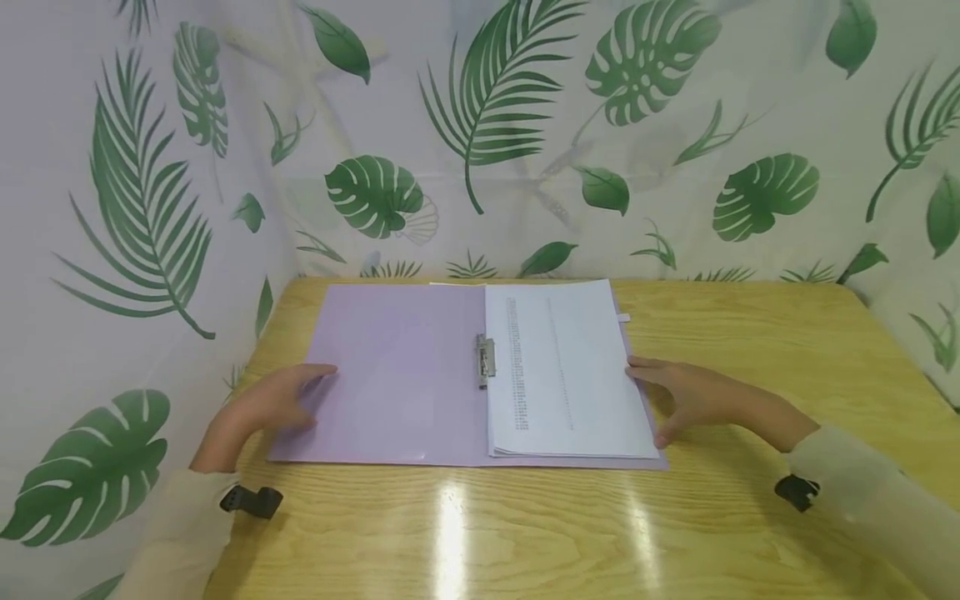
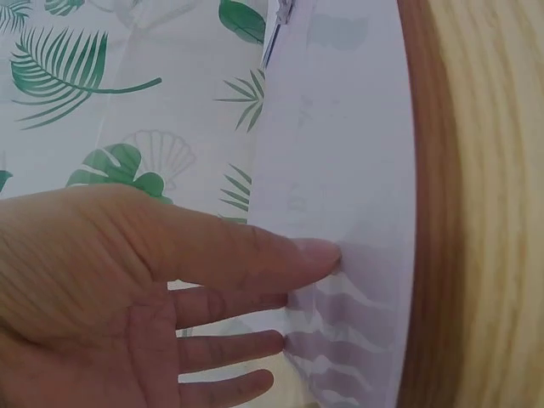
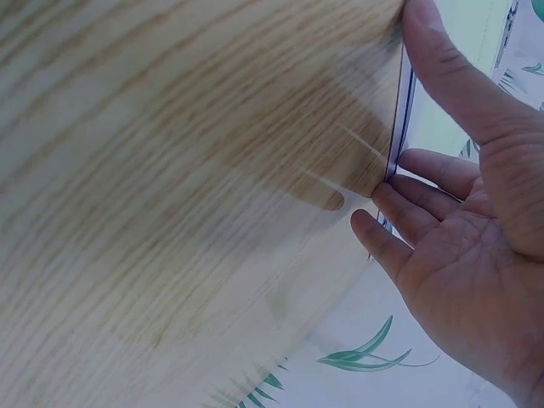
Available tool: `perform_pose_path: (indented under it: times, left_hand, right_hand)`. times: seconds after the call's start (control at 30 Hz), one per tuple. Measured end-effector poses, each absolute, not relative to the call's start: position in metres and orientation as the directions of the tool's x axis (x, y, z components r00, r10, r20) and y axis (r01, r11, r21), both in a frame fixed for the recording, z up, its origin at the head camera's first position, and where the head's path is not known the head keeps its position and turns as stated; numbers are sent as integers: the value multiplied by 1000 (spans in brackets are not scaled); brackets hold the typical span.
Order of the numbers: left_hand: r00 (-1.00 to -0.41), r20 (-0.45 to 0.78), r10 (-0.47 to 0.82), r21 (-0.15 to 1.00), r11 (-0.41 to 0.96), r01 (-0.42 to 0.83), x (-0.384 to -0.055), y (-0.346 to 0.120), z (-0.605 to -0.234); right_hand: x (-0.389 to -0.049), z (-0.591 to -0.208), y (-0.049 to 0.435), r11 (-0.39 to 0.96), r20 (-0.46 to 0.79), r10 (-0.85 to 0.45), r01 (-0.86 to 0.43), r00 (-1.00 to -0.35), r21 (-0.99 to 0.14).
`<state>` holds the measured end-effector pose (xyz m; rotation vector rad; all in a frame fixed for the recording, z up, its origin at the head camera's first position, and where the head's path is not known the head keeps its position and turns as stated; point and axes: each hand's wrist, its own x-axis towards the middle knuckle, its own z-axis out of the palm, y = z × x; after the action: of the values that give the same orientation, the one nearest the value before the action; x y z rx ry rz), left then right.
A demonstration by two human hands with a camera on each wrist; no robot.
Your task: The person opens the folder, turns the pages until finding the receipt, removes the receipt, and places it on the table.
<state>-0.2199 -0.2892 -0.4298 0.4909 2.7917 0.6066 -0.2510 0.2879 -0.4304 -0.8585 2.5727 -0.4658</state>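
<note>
An opened purple folder (image 1: 382, 375) lies flat, its metal clip (image 1: 486, 361) near the fold. Printed white sheets (image 1: 592, 375) lie stacked on its right half. At the left cover's outer edge is my left hand (image 1: 281, 398), fingers spread and fairly straight. Its thumb (image 2: 316, 257) reaches over the cover in the left wrist view, while the fingertips meet the edge. My right hand (image 1: 693, 396) is at the folder's right edge beside the sheets. In the right wrist view its outstretched fingers (image 3: 416, 208) touch that edge, with the thumb farther along it.
The folder is on a glossy wooden table (image 1: 540, 533), close to its back edge. A white cloth (image 1: 285, 200) with green leaf prints hangs behind and to the left. A small white tab (image 1: 624, 317) sticks out at the folder's right side. Dark straps sit at both sleeves.
</note>
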Motion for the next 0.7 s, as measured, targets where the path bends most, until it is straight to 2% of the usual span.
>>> perform_pose_path:
  times: [0.23, 0.43, 0.7]
  left_hand:
    - [-932, -193, 307, 375, 901, 219, -234, -275, -421]
    - [-946, -161, 280, 363, 909, 207, -242, -263, -411]
    - [-928, -62, 366, 359, 876, 322, -253, -234, -395]
  right_hand:
    - [-251, -429, 292, 759, -240, -626, -509, -742, -406]
    - [-253, -431, 293, 751, -236, -633, -512, -737, -417]
    - [-253, -436, 293, 757, -244, -626, -502, -740, -418]
